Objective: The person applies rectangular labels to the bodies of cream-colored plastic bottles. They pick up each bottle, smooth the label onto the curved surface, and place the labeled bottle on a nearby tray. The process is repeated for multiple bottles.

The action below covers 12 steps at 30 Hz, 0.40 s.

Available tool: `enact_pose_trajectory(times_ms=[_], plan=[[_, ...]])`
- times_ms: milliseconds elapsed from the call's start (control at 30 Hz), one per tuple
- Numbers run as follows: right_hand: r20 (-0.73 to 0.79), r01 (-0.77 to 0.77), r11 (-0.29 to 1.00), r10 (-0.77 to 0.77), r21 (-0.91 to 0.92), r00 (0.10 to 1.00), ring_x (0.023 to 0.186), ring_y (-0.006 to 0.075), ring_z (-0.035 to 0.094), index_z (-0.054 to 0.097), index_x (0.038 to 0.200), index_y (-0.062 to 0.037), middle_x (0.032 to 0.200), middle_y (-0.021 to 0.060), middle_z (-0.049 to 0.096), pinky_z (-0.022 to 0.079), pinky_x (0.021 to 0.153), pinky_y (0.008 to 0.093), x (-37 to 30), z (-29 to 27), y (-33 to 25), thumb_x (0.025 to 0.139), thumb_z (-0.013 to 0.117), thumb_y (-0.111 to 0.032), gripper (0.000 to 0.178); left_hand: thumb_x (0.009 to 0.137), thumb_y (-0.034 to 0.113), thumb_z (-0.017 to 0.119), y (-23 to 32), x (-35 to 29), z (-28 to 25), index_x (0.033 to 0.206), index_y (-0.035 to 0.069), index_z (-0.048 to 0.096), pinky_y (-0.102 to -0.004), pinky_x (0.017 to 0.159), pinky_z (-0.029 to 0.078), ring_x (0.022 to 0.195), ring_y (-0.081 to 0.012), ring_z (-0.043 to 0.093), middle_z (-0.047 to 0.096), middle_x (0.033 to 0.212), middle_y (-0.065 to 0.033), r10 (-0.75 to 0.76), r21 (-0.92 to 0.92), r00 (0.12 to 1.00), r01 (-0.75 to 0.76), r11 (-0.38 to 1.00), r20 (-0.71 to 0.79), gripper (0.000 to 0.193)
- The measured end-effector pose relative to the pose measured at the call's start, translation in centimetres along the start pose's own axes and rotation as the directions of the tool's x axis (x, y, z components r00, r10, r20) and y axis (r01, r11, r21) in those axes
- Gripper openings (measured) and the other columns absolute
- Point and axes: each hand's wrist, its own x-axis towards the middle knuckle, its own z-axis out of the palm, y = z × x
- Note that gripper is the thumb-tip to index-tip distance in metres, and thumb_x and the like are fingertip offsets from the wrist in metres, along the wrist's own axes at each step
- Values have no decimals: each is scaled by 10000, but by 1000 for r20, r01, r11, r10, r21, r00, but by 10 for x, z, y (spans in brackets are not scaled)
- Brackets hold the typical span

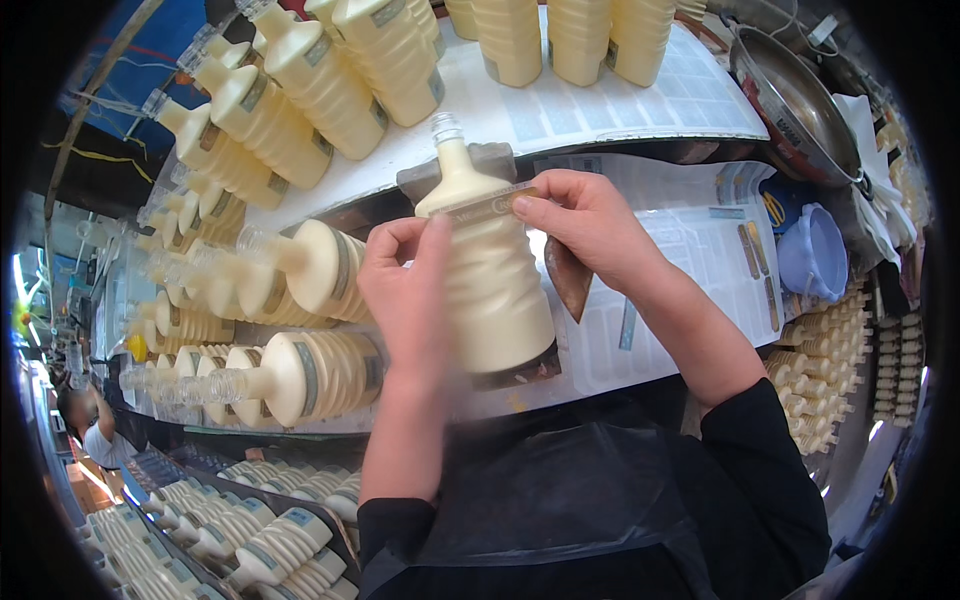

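A cream-coloured bottle (490,290) with a rippled body and clear threaded neck leans back in front of me on a dark support (415,180). Across its shoulder lies a narrow grey label strip (478,207). My right hand (590,220) pinches the strip's right end between thumb and forefinger. A brown pointed flat piece (568,285) sticks out below that palm; its grip is partly hidden. My left hand (405,265), somewhat blurred, has curled fingers, and its thumb presses at the strip's left end.
Similar bottles (315,80) stand on a white board at the back; others (310,375) lie at the left. A label sheet (670,270) spreads to the right, beside a blue bucket (812,252) and a metal pan (795,100). Another person (100,430) is at far left.
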Motion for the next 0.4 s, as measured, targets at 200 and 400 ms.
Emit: enact_pose_trajectory(times_ms=[200,400], plan=[[-34,14,1000,-14,19,999,597,13,545,682,940,-34,766,-35,647,437,533,204,16,2,22,972,700,-213,183,921,131,757,-10,12,2,890,39,649,-211,712,447,761,-44,517,593,850,31,-13,-26,1000,13,1000,-11,146],[-34,6,999,-5,35,999,656,18,564,686,936,-33,803,-31,658,453,587,203,21,0,29,959,714,-217,188,932,146,759,-8,11,6,918,45,642,-207,693,439,746,-38,515,606,849,32,-41,-60,999,41,997,-2,155]])
